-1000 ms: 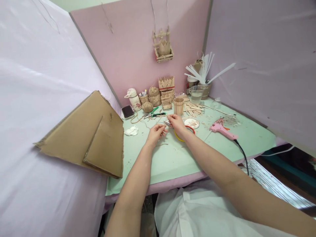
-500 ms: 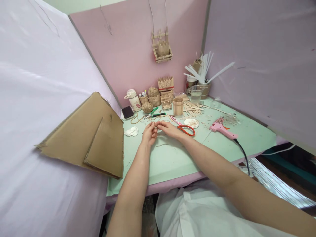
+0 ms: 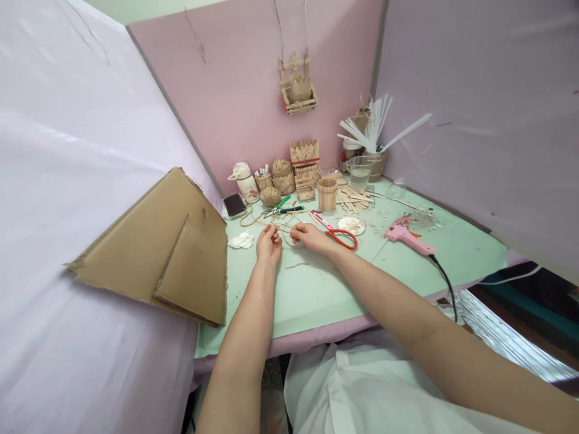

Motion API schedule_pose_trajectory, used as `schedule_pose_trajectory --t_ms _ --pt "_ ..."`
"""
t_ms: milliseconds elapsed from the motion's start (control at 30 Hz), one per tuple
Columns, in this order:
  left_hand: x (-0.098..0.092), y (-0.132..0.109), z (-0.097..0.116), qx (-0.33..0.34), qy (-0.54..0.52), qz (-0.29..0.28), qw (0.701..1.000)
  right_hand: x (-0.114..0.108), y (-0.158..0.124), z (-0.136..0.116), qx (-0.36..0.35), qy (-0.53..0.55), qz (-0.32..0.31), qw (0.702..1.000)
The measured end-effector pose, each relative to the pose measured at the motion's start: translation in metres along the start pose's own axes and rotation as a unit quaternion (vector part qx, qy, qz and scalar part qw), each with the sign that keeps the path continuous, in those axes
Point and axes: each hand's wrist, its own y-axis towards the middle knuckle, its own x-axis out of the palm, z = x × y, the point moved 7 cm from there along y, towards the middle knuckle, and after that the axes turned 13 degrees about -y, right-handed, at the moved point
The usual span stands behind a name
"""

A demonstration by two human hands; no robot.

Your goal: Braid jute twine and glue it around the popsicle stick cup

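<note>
A thin tan twine (image 3: 284, 230) runs between my two hands above the mint-green table. My left hand (image 3: 269, 245) is closed, its thumb and fingertips pinching the twine. On the other side, my right hand (image 3: 308, 235) pinches the twine too, a short gap away. Red-handled scissors (image 3: 342, 239) lie beside my right hand, their blades partly hidden. Just beyond my hands are pliers with green and black handles (image 3: 289, 210) and a pink cutter (image 3: 322, 220). A short loose piece of twine (image 3: 297, 265) rests in front of my hands.
Cardboard sheets (image 3: 149, 253) lean at the left. A pink glue gun (image 3: 409, 238) with a black cord lies at the right. Behind stand a stick-covered cup (image 3: 327, 194), a twine ball (image 3: 270, 196), wooden sticks (image 3: 355, 199), a water jug (image 3: 360, 173) and crumpled white tissue (image 3: 241, 240).
My hands, together before, have moved apart, with the left drawing slightly left and the right slightly right. Twine now shows stretched between them.
</note>
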Motion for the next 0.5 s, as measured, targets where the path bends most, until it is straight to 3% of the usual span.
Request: schedule_pose_trajectory --t_ms 167,367,500 --pt "0.000 0.000 -0.001 0.001 0.011 0.002 1.000 0.002 0.001 0.001 0.024 0.017 0.011 1.000" --pt "0.004 -0.003 -0.005 -0.012 0.013 -0.021 1.000 -0.004 0.000 -0.004 -0.010 0.017 0.072 0.997" --pt "0.005 -0.001 -0.009 -0.036 0.001 -0.028 0.999 -0.002 0.001 0.007 0.036 0.104 0.044 0.993"
